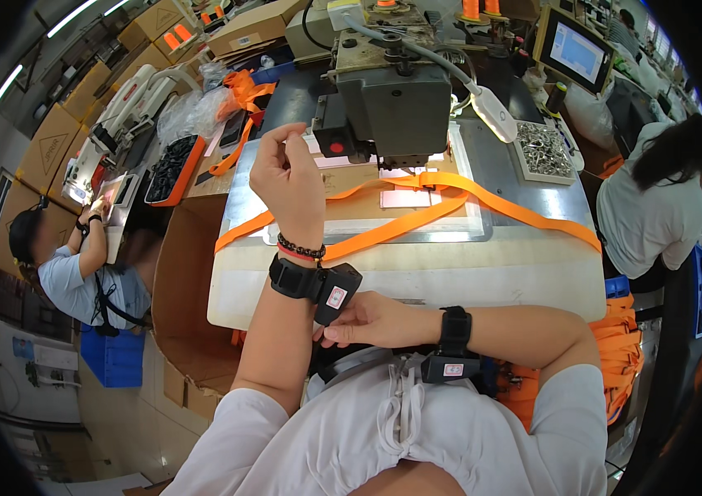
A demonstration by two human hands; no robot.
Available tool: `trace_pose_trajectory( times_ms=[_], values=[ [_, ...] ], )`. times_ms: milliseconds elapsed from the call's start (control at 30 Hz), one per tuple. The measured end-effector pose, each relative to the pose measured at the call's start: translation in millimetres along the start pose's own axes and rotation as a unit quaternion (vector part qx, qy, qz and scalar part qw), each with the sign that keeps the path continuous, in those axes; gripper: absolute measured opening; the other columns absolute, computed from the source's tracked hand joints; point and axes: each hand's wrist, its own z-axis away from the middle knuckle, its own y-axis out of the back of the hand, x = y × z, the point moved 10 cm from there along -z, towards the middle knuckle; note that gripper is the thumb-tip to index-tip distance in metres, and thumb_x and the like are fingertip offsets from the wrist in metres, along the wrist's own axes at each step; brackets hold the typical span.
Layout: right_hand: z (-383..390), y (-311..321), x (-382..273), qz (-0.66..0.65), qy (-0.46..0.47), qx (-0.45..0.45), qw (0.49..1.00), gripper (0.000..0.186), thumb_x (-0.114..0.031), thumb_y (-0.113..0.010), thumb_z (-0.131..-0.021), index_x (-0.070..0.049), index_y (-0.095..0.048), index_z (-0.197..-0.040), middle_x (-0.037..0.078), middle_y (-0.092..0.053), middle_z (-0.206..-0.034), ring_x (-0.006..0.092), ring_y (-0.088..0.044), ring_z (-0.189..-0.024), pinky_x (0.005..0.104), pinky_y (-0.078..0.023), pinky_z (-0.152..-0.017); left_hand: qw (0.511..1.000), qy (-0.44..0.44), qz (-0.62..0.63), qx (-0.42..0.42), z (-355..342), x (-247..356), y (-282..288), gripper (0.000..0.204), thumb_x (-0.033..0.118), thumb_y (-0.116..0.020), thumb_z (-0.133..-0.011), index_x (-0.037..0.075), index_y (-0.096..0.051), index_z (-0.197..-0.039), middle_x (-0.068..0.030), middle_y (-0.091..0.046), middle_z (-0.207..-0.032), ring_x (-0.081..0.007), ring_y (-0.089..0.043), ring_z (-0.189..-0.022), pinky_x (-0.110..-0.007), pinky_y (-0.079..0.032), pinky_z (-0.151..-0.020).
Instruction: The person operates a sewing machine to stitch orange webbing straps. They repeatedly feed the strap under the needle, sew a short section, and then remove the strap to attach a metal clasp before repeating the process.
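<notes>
Pale round-cornered table (525, 277) bears flat, ribbon-like orange strap (409, 222).

In the head view I see the left hand (289, 178) raised, loosely curled, beside the dark machine head (395, 107); the right hand (384, 320) sits low by the pale table (533, 281), fingers partly hidden. Orange strap (392, 226) crosses it.

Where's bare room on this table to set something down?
Bare: the pale front strip between the orange strap and right forearm; also a smaller metal patch between strap and the tray of metal parts. Crowded: around the machine head, where strap lies below and the left hand hovers leftward.
</notes>
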Motion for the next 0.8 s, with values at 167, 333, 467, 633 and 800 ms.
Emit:
trace_pose_trajectory(
  times_ms=[167, 333, 467, 633, 800],
  values=[
    [1, -2, 0, 0.036, -0.009, -0.012, 0.999, 0.050, -0.029, -0.060, -0.096, 0.003, -0.044, -0.131, 0.014, -0.061, -0.122, 0.0165, -0.061, -0.105, 0.0294, -0.051, -0.090, 1.000, -0.016, -0.006, 0.006, 3, 8, 3, 0.015, 0.005, -0.054, -0.092, -0.002, -0.067, -0.092, 0.0044, -0.055, -0.071, -0.0008, -0.037, -0.058, -0.020, -0.026, -0.051],
    [3, -3, -7, 0.037, 0.030, -0.005, 0.999, 0.052, -0.032, -0.058, -0.096, 0.001, -0.041, -0.132, 0.014, -0.058, -0.124, 0.0167, -0.060, -0.107, 0.0300, -0.051, -0.087, 0.999, -0.031, -0.017, 0.012, 2, 15, 6, 0.014, 0.005, -0.054, -0.092, -0.003, -0.066, -0.092, 0.0042, -0.054, -0.070, -0.0009, -0.037, -0.058, -0.020, -0.027, -0.051],
    [3, 8, -8, -0.016, 0.035, 0.051, 0.998, 0.051, -0.035, -0.061, -0.094, -0.002, -0.044, -0.128, 0.010, -0.058, -0.116, 0.0140, -0.058, -0.101, 0.0292, -0.052, -0.082, 0.998, -0.054, -0.041, 0.007, 2, 20, 8, 0.014, 0.004, -0.054, -0.091, -0.003, -0.066, -0.091, 0.0049, -0.052, -0.067, -0.0011, -0.038, -0.057, -0.020, -0.027, -0.050],
    [7, 28, -24, -0.033, 0.095, 0.133, 0.986, 0.050, -0.034, -0.063, -0.094, -0.003, -0.046, -0.129, 0.006, -0.056, -0.110, 0.0112, -0.055, -0.094, 0.0284, -0.052, -0.079, 0.995, -0.078, -0.057, -0.015, 11, 29, 0, 0.013, 0.003, -0.052, -0.091, -0.003, -0.065, -0.092, 0.0054, -0.051, -0.065, -0.0009, -0.039, -0.056, -0.020, -0.027, -0.049],
    [8, 30, -30, -0.015, 0.120, 0.139, 0.983, 0.053, -0.031, -0.064, -0.093, -0.004, -0.044, -0.134, 0.004, -0.055, -0.107, 0.0104, -0.055, -0.093, 0.0278, -0.052, -0.080, 0.995, -0.080, -0.043, -0.042, 16, 30, -6, 0.013, 0.002, -0.051, -0.092, -0.002, -0.064, -0.092, 0.0057, -0.049, -0.064, -0.0004, -0.039, -0.056, -0.020, -0.028, -0.049]
  ],
)
